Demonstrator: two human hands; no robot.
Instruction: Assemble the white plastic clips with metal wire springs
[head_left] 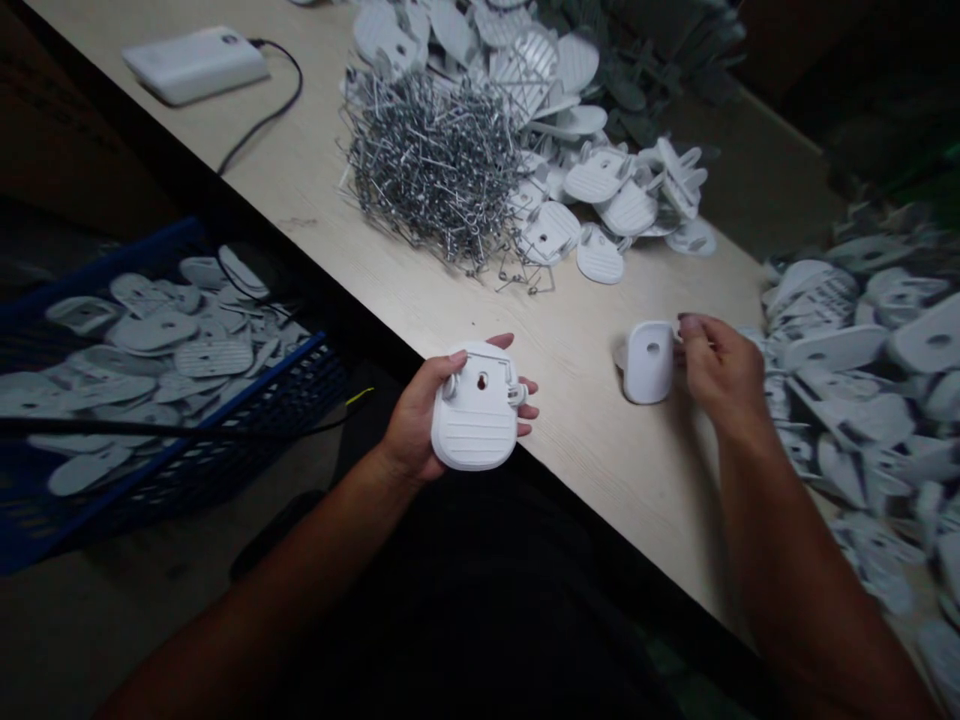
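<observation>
My left hand (pixel 420 415) is closed around a white plastic plate (pixel 475 425) with a ribbed lower half, a keyhole slot and a lug on each side. A thin metal wire (pixel 487 357) runs across the plate's top, near my thumb. Over the table to the right, my right hand (pixel 724 370) has its fingers pinched at the right edge of a smaller white plastic piece (pixel 648 375) with a round hole. Its fingertips are partly hidden. A heap of bent metal wire springs (pixel 435 160) lies farther back on the table.
Ribbed white plates (pixel 600 175) are piled behind the springs. Many white plastic pieces (pixel 840 350) are heaped at the right. A blue basket (pixel 300 370) of white pieces stands at the left, below the table (pixel 360 290). A white box-shaped device (pixel 199 65) with a dark cable lies at the back left.
</observation>
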